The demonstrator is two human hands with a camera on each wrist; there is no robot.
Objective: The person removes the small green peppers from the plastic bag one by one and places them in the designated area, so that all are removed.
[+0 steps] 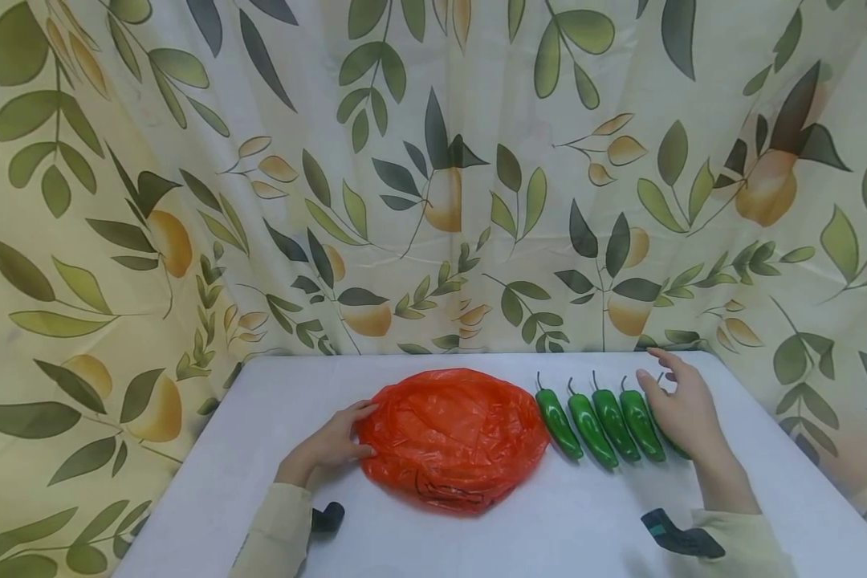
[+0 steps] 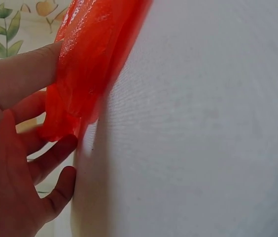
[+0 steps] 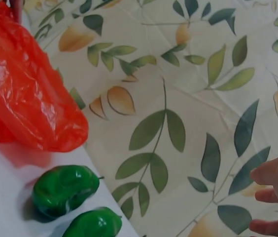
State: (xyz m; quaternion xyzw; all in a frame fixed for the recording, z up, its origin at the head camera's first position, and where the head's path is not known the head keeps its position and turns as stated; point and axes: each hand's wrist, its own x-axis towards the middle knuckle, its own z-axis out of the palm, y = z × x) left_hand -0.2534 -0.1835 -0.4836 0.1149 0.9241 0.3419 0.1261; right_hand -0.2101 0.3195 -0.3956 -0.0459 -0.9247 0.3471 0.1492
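Observation:
A translucent red plastic bag lies spread on the white table, its dark-printed side toward me. My left hand is at the bag's left edge; in the left wrist view its thumb lies on the near side of the film and fingers lie behind it. Right of the bag, several glossy green chili peppers lie in a slanted row, stems away from me. Over the right end of the row is my right hand, fingers apart and holding nothing. It partly hides the last pepper.
The white tabletop ends at the back against a curtain printed with leaves and fruit, which also hangs along both sides. A dark strap-like piece is on the right sleeve, and another dark piece is by the left one.

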